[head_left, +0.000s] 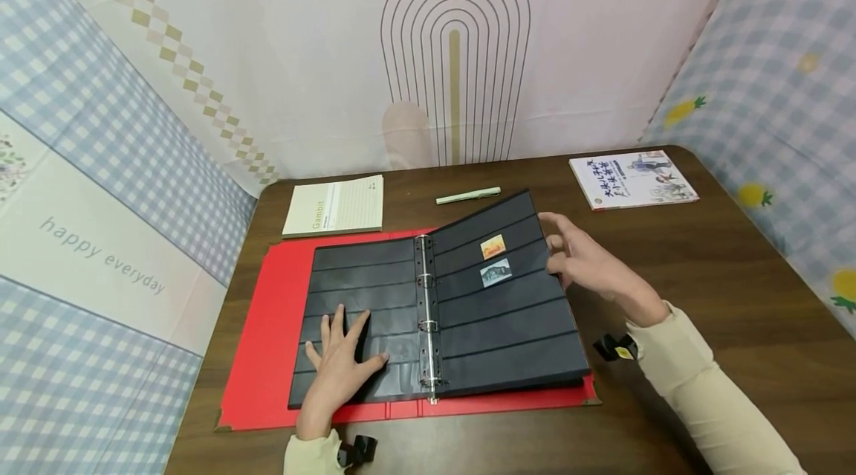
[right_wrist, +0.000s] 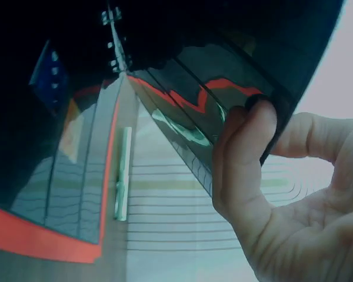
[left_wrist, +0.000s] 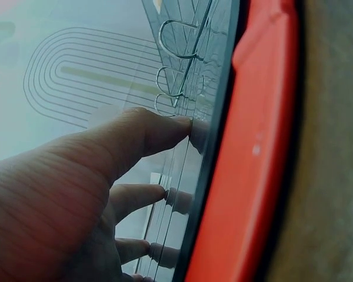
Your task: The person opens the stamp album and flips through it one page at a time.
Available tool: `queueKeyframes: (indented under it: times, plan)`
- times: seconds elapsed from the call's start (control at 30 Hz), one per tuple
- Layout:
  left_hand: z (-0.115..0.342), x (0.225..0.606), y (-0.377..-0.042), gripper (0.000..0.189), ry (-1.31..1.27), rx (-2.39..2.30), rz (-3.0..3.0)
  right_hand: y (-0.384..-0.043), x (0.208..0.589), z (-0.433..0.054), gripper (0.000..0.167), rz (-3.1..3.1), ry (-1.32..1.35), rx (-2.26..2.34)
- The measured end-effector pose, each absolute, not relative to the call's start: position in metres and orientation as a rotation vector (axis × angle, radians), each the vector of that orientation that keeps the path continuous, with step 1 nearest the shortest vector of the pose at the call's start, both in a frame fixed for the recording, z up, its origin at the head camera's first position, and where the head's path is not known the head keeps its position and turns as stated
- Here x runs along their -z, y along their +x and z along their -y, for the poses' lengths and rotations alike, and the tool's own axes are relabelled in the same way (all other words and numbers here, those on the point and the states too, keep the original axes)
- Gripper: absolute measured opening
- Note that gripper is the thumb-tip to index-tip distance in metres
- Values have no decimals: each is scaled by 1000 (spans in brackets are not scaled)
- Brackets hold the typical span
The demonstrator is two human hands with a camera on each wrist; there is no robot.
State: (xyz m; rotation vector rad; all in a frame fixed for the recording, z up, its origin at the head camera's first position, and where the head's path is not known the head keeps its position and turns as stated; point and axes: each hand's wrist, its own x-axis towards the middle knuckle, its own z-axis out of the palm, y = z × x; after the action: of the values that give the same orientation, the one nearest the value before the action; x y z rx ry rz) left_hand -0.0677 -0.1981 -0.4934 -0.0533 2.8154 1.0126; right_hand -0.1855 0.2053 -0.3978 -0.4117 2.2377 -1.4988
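Note:
An open ring-bound stamp album with a red cover (head_left: 261, 356) lies on the table, its black pocket pages held by metal rings (head_left: 426, 280). On the left page (head_left: 364, 259) my left hand (head_left: 341, 369) rests with fingers spread; the left wrist view shows fingertips (left_wrist: 179, 126) touching its glossy surface. My right hand (head_left: 591, 259) pinches the outer edge of the right page (head_left: 508, 334) between thumb and finger, and that page is raised and tilted. An orange stamp (head_left: 493, 247) and a grey-blue stamp (head_left: 495, 273) sit in its pockets. More pages lie beneath it.
Behind the album are a cream notepad (head_left: 334, 206) at left and a pale green pen (head_left: 468, 195). A white illustrated book (head_left: 631, 179) lies at the back right of the wooden table (head_left: 722, 296). A patterned cloth (head_left: 321, 51) hangs behind.

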Motion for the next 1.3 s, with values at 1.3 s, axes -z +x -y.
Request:
queueKeyframes:
  times: [1.3]
  plan:
    - [198,493,-68,78,-37,-1021,-2830,-183,322,-117,72,-2222,-492,1743]
